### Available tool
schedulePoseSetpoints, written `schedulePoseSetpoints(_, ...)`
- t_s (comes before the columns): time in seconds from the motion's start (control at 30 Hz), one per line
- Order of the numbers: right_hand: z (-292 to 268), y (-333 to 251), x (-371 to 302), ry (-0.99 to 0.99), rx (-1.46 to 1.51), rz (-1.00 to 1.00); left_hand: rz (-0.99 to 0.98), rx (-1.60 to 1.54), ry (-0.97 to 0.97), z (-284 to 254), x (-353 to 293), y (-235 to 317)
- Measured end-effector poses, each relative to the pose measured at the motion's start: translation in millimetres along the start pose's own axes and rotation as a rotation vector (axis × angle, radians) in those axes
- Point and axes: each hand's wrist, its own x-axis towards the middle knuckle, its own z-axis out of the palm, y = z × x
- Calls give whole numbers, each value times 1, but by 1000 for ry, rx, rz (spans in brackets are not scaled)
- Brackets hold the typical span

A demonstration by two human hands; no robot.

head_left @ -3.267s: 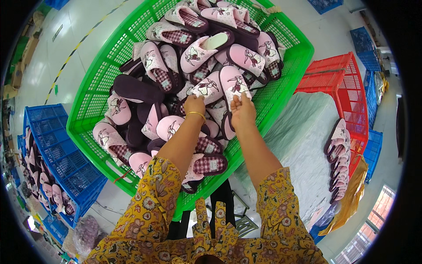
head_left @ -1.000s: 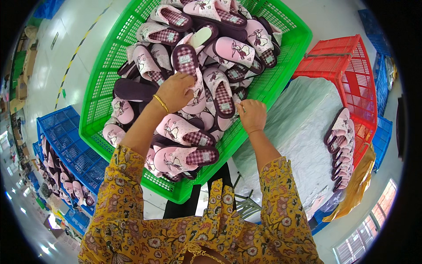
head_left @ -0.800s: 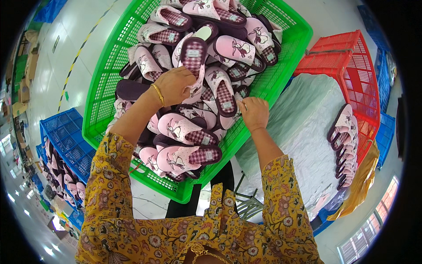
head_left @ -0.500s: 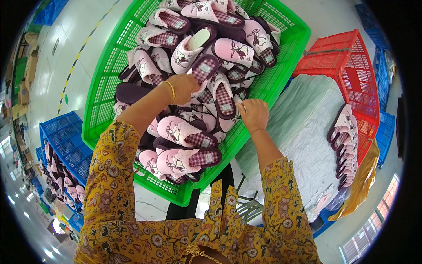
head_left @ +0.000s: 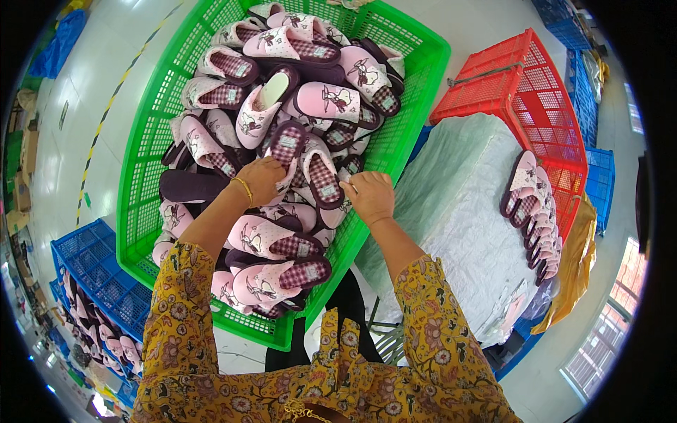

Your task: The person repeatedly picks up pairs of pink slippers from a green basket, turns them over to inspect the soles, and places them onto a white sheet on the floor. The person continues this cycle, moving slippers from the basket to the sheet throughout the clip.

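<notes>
Pink and dark purple slippers with checked insoles and a cartoon print lie heaped in a large green plastic crate (head_left: 293, 328). My left hand (head_left: 259, 180), with a gold bracelet at the wrist, is closed on a slipper (head_left: 288, 144) in the middle of the heap, its checked insole facing up. At the crate's right side, my right hand (head_left: 371, 196) is closed with thumb and finger at the heel edge of a neighbouring slipper (head_left: 324, 181). Its fingertips are partly hidden. Closer to me lie two more pink slippers (head_left: 264, 236) (head_left: 271, 282).
Right of the crate stands a large block wrapped in pale sheeting (head_left: 458, 211), with a row of slippers (head_left: 541, 218) along its right edge. Behind it is a red crate (head_left: 486, 77). A blue crate (head_left: 106, 261) stands at the left, with more slippers (head_left: 106, 338) beside it.
The whole view has shifted, so the crate sits further left in the picture. Both hands keep nearly the same places on the slippers.
</notes>
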Motion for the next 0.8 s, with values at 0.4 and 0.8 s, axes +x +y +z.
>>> schedulePoseSetpoints(0.4, -4, 1, 16, 29, 157, 91, -400, -528, 628, -20, -28, 44)
schedulePoseSetpoints(0.8, 63, 62, 163, 42, 581, 529, -583, -1203, 808, 29, -26, 88)
